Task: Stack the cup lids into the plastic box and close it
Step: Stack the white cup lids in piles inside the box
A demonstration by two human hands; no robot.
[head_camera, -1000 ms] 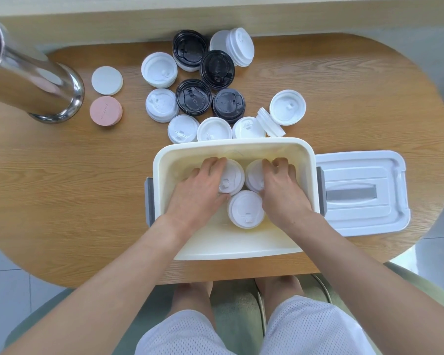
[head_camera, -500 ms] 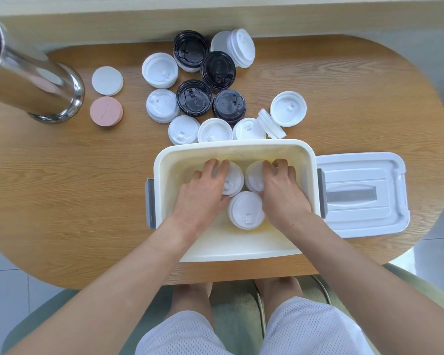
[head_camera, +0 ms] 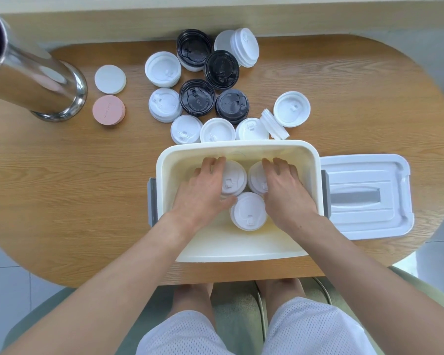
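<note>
Inside, plastic box (head_camera: 237,248), 3 lid stacks (head_camera: 249,211)

Table: oval wooden top (head_camera: 344,80).
On it: open plastic box (head_camera: 241,245) near; box lid (head_camera: 367,196) right; loose cup lids (head_camera: 217,98) far; steel cylinder (head_camera: 36,80) far left; two round coasters (head_camera: 109,94) beside it.

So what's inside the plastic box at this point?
Inside the plastic box three white lid stacks show: one under the left hand, one under the right hand, one uncovered in front. The hands hide part of the box floor.
</note>
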